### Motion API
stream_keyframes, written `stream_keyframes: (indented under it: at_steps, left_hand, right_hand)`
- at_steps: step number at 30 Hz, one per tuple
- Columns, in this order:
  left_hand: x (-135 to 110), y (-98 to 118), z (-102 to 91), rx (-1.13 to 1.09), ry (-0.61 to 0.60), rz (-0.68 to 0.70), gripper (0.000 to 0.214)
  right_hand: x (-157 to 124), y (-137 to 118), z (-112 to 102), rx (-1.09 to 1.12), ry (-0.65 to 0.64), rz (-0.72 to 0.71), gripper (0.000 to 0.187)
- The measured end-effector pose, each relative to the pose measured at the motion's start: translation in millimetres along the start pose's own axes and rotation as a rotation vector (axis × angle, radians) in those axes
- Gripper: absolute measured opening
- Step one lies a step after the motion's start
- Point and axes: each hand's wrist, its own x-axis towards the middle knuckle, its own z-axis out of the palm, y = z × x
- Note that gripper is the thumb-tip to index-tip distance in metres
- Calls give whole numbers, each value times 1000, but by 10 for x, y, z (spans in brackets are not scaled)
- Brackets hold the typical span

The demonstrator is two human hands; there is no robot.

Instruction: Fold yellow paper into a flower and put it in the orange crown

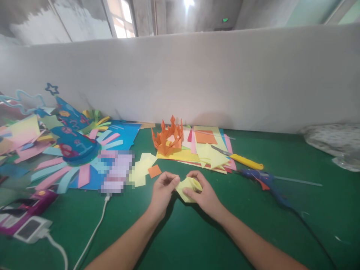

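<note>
The left hand and right hand both pinch the folded pale-yellow paper over the worktop, nearest the orange paper crown; I'd match edges before creasing.

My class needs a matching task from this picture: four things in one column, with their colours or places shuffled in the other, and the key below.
Things:
1. Crown
2. Glue gun
3. Knife
4. Folded paper

Descriptions:
A. Pale yellow, held between the left hand and right hand
B. Bright yellow handle
C. Orange with pointed tips
D. Blue with an orange-red trigger

Right pairs: 1-C, 2-D, 3-B, 4-A
</note>
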Motion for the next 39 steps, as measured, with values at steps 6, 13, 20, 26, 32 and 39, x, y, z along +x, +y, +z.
stream_keyframes:
  at_steps: [6, 13, 20, 26, 32, 39]
  left_hand:
    - [39, 91, -16, -26, -4, -20, 34]
    - [47, 57, 11, 93, -182, 49, 38]
    - [69, 46, -43, 208, -58, 226, 13]
    - [22, 49, -13, 288, -33, 225, 20]
    - [-8, 26, 29, 241, -59, 208, 30]
    - [-11, 37, 18, 261, -59, 211, 37]
  right_hand:
    - [10, 26, 3, 74, 7, 45, 40]
    - [39, 45, -13, 121, 101, 49, 47]
    - [70, 88, -1, 137, 23, -23, 48]
    - [64, 78, -6, 95, 33, -34, 44]
    - [63, 70, 1, 108, 42, -30, 46]
    - [56, 76, 11, 75, 49, -39, 47]
